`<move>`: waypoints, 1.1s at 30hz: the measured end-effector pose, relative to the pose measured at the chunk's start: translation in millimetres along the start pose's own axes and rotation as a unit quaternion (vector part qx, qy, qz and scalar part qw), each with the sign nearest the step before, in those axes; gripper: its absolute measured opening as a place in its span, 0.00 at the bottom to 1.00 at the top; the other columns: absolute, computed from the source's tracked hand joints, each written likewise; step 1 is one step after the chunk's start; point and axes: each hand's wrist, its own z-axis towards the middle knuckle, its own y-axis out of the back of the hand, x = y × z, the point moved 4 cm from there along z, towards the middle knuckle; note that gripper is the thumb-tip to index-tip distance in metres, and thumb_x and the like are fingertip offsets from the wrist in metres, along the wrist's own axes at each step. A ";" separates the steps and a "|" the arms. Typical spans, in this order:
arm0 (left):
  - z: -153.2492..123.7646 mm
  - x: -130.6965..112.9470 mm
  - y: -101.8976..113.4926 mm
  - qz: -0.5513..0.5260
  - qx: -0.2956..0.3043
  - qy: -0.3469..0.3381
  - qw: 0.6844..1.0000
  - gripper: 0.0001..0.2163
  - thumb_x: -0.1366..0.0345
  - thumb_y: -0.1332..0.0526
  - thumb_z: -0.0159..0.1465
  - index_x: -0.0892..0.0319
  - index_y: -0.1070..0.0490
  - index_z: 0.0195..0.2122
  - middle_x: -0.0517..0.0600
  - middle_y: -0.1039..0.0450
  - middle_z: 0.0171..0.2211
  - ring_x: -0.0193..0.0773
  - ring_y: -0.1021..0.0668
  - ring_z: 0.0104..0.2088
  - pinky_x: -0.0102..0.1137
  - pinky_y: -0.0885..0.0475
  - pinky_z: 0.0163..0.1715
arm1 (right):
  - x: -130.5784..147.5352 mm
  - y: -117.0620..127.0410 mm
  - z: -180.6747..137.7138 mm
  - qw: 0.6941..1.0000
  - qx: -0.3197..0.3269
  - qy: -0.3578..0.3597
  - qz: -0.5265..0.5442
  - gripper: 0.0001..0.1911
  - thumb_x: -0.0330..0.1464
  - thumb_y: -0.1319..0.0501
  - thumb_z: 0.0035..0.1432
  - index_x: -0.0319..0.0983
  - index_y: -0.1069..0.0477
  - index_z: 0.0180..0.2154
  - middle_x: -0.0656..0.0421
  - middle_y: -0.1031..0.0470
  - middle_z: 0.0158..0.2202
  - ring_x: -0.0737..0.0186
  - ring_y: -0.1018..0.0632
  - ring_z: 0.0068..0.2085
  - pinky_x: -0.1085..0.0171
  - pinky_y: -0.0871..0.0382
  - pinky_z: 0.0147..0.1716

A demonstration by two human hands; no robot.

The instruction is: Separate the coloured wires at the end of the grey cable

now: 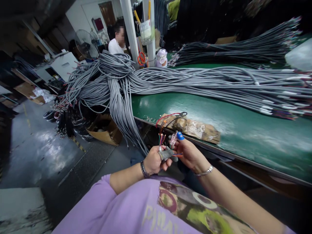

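My left hand point(153, 160) is closed around a cable end, with its fanned coloured wires point(162, 139) standing up above the fist. Grey covering wraps the left thumb. My right hand point(191, 154), with a blue cap on one fingertip, pinches a small whitish connector point(173, 139) beside those wires. Orange and blue wire ends point(178, 155) stick out between the two hands. Part of the cable and some fingertips are hidden by the hands. Just beyond them, a taped wooden board point(195, 128) with red and black leads lies along the bench edge.
Long grey cables point(195, 79) run across the green bench point(151, 104), some hanging over its left edge. More dark cables point(234, 45) lie behind. Scissors point(141, 58) stand by a post point(130, 29). A cardboard box point(104, 130) is on the floor; a person point(115, 45) is at the back.
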 end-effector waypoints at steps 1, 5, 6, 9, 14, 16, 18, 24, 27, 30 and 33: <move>1.9 0.0 -0.5 -0.009 -0.003 0.004 1.000 0.27 0.41 0.31 0.42 0.62 0.31 0.25 0.44 0.33 0.13 0.27 0.37 0.08 0.25 0.50 0.08 | -0.1 -0.4 0.8 1.000 0.002 0.004 0.001 0.20 0.49 0.29 0.46 0.40 0.26 0.28 0.60 0.26 0.23 0.65 0.28 0.23 0.68 0.32 0.19; 7.4 1.9 -0.8 -0.030 -0.015 0.009 0.999 0.23 0.46 0.30 0.44 0.62 0.31 0.25 0.44 0.33 0.13 0.26 0.37 0.09 0.25 0.51 0.09 | -1.5 0.2 3.9 0.999 0.004 0.027 0.031 0.19 0.48 0.28 0.45 0.39 0.25 0.27 0.61 0.25 0.24 0.67 0.27 0.24 0.68 0.30 0.23; 7.9 2.5 -0.6 -0.032 -0.017 0.011 0.999 0.23 0.46 0.30 0.44 0.62 0.31 0.26 0.44 0.34 0.13 0.26 0.37 0.09 0.25 0.52 0.09 | -2.2 1.0 4.7 0.999 0.003 0.031 0.036 0.19 0.48 0.28 0.45 0.39 0.24 0.28 0.61 0.24 0.24 0.67 0.26 0.25 0.68 0.29 0.24; 7.9 3.6 -0.7 -0.038 -0.019 0.018 0.999 0.23 0.46 0.31 0.44 0.62 0.31 0.26 0.44 0.34 0.12 0.26 0.38 0.08 0.25 0.52 0.09 | -4.0 4.6 7.3 0.998 -0.005 0.039 0.046 0.18 0.47 0.26 0.43 0.40 0.22 0.29 0.61 0.23 0.25 0.67 0.25 0.27 0.69 0.28 0.27; 7.1 6.0 -0.8 -0.043 -0.020 0.025 0.999 0.22 0.47 0.30 0.44 0.63 0.31 0.25 0.44 0.34 0.12 0.27 0.38 0.08 0.26 0.52 0.08 | -6.3 10.5 10.6 0.998 -0.017 0.044 0.034 0.17 0.46 0.27 0.46 0.40 0.21 0.31 0.59 0.20 0.28 0.66 0.24 0.27 0.68 0.27 0.26; 7.2 7.5 -0.5 -0.037 -0.018 0.028 0.999 0.23 0.47 0.30 0.44 0.63 0.31 0.25 0.44 0.34 0.12 0.27 0.38 0.08 0.26 0.52 0.08 | -6.9 10.9 10.8 0.998 -0.018 0.045 0.034 0.17 0.46 0.28 0.48 0.41 0.21 0.32 0.59 0.20 0.28 0.65 0.23 0.28 0.68 0.26 0.26; 7.1 8.3 0.3 -0.032 -0.020 0.030 0.999 0.23 0.46 0.30 0.43 0.63 0.31 0.26 0.44 0.34 0.13 0.27 0.38 0.08 0.26 0.52 0.09 | -7.4 10.3 10.3 0.998 -0.019 0.044 0.042 0.17 0.46 0.28 0.48 0.40 0.21 0.33 0.59 0.20 0.29 0.64 0.23 0.28 0.68 0.26 0.26; 0.6 7.0 3.8 0.001 -0.031 -0.003 1.000 0.25 0.43 0.31 0.45 0.62 0.32 0.25 0.44 0.33 0.14 0.26 0.37 0.09 0.25 0.49 0.09 | -8.2 3.2 5.3 0.999 0.007 0.024 0.046 0.19 0.50 0.32 0.51 0.41 0.24 0.32 0.59 0.22 0.28 0.63 0.23 0.28 0.66 0.27 0.26; -4.5 9.2 4.4 0.033 -0.014 -0.030 0.999 0.25 0.42 0.33 0.49 0.62 0.32 0.25 0.45 0.32 0.15 0.26 0.36 0.09 0.25 0.48 0.09 | -7.7 0.7 0.7 0.999 0.016 -0.004 0.046 0.20 0.52 0.35 0.52 0.42 0.24 0.33 0.59 0.21 0.31 0.62 0.23 0.29 0.65 0.25 0.29; -7.7 11.6 5.8 0.045 -0.012 -0.041 0.998 0.24 0.42 0.34 0.50 0.62 0.32 0.25 0.45 0.32 0.15 0.27 0.36 0.10 0.25 0.47 0.10 | -4.0 0.6 -2.7 0.999 0.009 -0.008 0.033 0.18 0.51 0.35 0.54 0.43 0.23 0.34 0.59 0.21 0.31 0.63 0.23 0.29 0.65 0.26 0.29; -7.8 11.2 7.3 0.043 -0.027 -0.039 0.998 0.25 0.41 0.34 0.50 0.62 0.32 0.26 0.45 0.32 0.15 0.27 0.36 0.10 0.25 0.46 0.10 | 1.3 0.0 -3.8 1.000 0.002 0.010 -0.008 0.14 0.47 0.33 0.54 0.43 0.23 0.33 0.59 0.21 0.31 0.64 0.24 0.28 0.66 0.28 0.27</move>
